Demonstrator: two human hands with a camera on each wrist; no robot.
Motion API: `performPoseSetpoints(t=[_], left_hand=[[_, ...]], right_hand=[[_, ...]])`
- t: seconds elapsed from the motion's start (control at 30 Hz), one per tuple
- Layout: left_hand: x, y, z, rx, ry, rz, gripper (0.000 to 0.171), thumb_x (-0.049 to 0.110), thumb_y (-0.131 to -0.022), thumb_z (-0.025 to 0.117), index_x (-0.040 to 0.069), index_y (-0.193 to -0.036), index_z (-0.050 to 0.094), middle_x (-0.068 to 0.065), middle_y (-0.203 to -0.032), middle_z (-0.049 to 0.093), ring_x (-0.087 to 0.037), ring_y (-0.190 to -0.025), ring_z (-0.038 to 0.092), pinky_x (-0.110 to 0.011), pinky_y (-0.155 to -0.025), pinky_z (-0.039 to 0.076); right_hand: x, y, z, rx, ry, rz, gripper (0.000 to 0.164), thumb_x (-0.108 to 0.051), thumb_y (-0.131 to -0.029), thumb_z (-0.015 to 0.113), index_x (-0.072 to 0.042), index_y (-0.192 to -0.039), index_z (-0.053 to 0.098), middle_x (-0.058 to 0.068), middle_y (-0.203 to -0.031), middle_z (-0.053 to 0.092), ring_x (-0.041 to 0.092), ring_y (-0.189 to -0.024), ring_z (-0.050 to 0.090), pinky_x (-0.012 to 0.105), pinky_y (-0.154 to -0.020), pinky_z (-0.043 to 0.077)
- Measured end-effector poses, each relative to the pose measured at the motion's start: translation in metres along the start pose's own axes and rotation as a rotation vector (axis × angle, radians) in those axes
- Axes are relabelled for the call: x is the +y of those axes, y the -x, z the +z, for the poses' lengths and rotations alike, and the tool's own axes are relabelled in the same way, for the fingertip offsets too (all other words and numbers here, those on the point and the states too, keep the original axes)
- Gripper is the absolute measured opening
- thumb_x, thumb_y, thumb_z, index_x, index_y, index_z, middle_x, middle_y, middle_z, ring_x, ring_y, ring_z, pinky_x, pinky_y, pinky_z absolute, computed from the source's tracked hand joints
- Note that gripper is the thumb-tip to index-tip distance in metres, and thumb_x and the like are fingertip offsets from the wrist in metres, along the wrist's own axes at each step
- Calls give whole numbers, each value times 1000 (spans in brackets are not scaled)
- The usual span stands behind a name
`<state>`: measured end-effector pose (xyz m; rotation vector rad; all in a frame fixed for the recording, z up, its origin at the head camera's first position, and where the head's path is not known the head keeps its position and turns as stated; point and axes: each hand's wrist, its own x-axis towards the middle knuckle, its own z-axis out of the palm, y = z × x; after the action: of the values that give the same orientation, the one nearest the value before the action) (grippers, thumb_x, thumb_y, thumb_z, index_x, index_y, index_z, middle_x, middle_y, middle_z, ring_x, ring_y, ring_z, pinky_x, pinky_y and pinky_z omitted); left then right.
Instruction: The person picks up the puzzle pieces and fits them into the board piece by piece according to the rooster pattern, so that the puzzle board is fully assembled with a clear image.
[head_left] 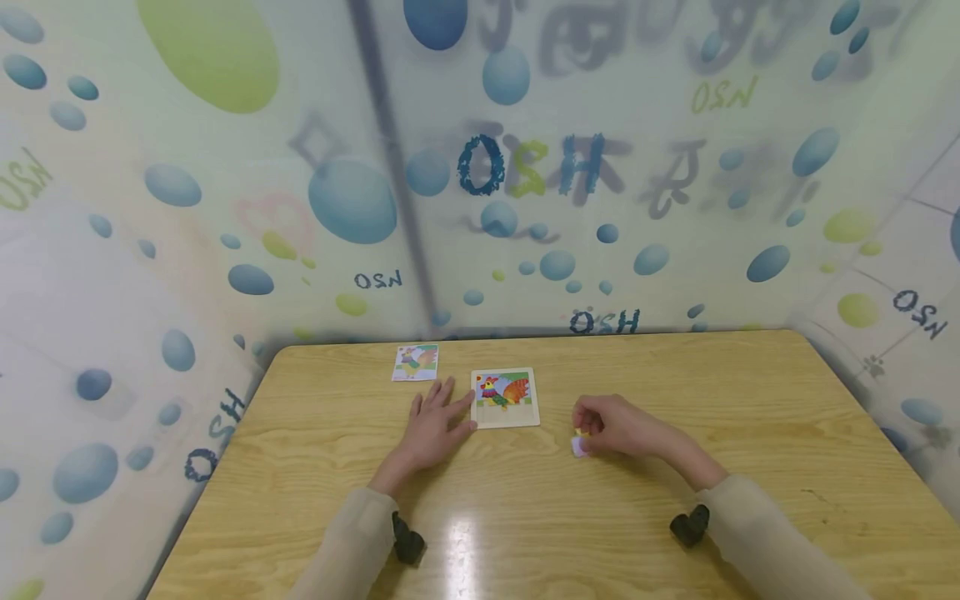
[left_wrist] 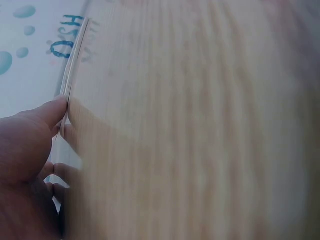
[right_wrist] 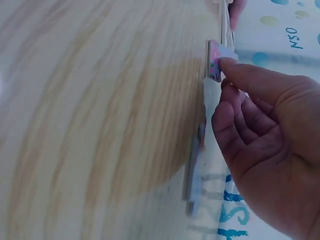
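Observation:
A square wooden jigsaw puzzle board (head_left: 506, 423) with a colourful rooster picture lies on the table; its lower part shows bare wood. My left hand (head_left: 432, 429) rests spread at the board's left side, thumb and a finger at its edge. In the left wrist view the thumb (left_wrist: 47, 112) touches that edge. To the right of the board, my right hand (head_left: 618, 425) pinches a small puzzle piece (right_wrist: 214, 61) between thumb and fingers. More thin pieces (right_wrist: 194, 167) lie flat on the table by that hand, mostly hidden from the head view.
A paler rooster picture card (head_left: 415, 364) lies beyond my left fingers, near the table's back edge. The wooden table (head_left: 495, 517) meets a wall covering (head_left: 480, 275) printed with blue and green spots. Dark wrist mounts (head_left: 690, 527) sit at both cuffs.

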<state>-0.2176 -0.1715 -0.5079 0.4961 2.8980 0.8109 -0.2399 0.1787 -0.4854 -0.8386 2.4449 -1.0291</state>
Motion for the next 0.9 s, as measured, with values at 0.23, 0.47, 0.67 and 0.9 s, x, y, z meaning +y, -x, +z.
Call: performPoseSetpoints(t=[0.23,0.47,0.67,0.9], left_hand=[[-1,-1,-2,5,-7,14,55,33,-105,59,9,-153,49,-27,-166,19,-46,-154,8,-68,-119,1],[-2,-3,-3,18,4,37,55,33,-104,60,8,-152,49,-29,-165,19,-49,-153,9,-69,-118,0],[-2,-1,1,-17,3,8,56,35,-104,59,12,-154,47,-26,-166,16,-45,-154,6,-65,-119,-2],[-4,0,2,-3,9,16,57,36,-104,58,12,-155,46,-26,-166,15,-45,-154,6,-65,-119,-2]], right_hand=[[-3,-17,7,47,-112,-16,17,-7,-90,77,-9,-99,62,-1,-86,61,17,-80,57,28,-71,50],[-13,-34,17,89,-193,-23,17,-9,-91,78,-5,-98,62,2,-87,61,19,-81,56,29,-71,49],[-24,-50,33,108,-231,-22,14,-8,-92,77,-7,-96,63,0,-87,62,17,-80,57,27,-71,49],[-38,-69,49,193,-243,-61,17,-10,-90,79,-7,-96,64,1,-88,64,16,-80,58,28,-73,51]])
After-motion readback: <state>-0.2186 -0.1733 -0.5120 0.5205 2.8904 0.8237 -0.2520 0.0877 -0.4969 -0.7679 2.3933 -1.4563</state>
